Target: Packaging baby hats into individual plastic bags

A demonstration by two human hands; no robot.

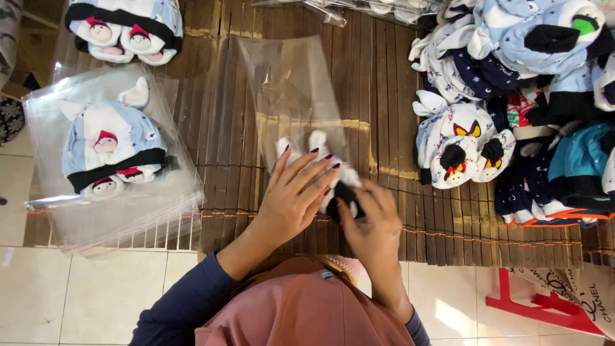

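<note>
Left hand (291, 195) presses flat, fingers spread, on the clear bag (296, 96); right hand (371, 221) pinches the baby hat (333, 182). The slippery bag could bunch up ahead of the grip.

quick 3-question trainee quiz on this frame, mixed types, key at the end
1. True or false: the left hand lies flat on the clear plastic bag.
2. What is the right hand gripping? A) scissors B) a black and white baby hat C) a tape roll
3. On which side of the bamboo mat does the pile of unpacked hats lie?

Key: 1 true. 2 B. 3 the person's right; the bagged hat lies on the left.
</note>
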